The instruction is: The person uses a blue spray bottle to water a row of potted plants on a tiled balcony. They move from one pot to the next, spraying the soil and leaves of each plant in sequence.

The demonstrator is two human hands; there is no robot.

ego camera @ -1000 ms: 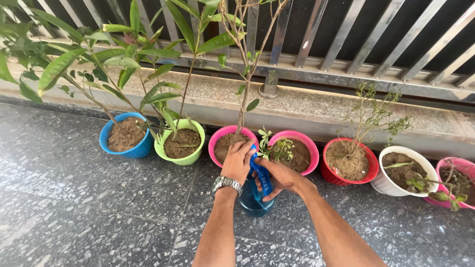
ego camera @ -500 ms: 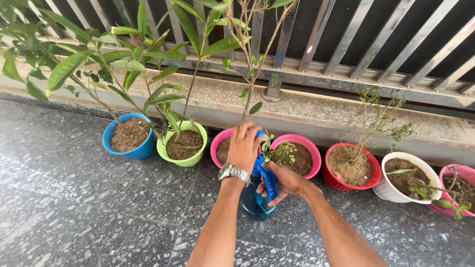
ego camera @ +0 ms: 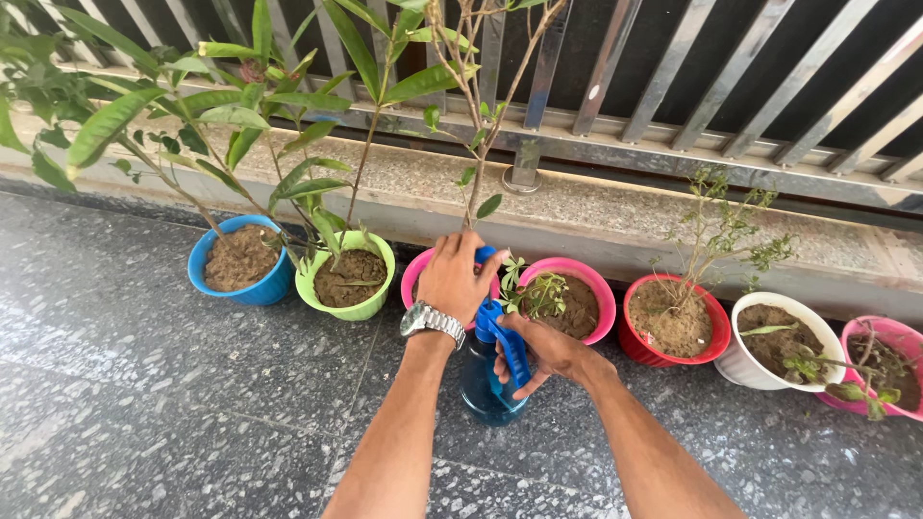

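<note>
A blue spray bottle (ego camera: pixel 490 389) stands upright on the speckled stone floor in front of a row of potted plants. My left hand (ego camera: pixel 456 279), with a metal watch on the wrist, grips the bottle's blue pump head from above. My right hand (ego camera: pixel 543 351) wraps around the bottle's neck, fingers by the blue trigger lever. Just behind the hands are two pink pots: one (ego camera: pixel 420 271) mostly hidden by my left hand, with a thin tall stem, the other (ego camera: pixel 577 298) holding a small green seedling.
Along a low stone ledge under a metal railing (ego camera: pixel 673 96) stand a blue pot (ego camera: pixel 240 261), a light green pot (ego camera: pixel 348 277) with a leafy plant, a red pot (ego camera: pixel 673 322), a white pot (ego camera: pixel 781 341) and a pink pot (ego camera: pixel 889 370).
My left hand has shifted up onto the top of the spray head, and the view has moved slightly closer. The bottle stays in the same spot on the floor.
</note>
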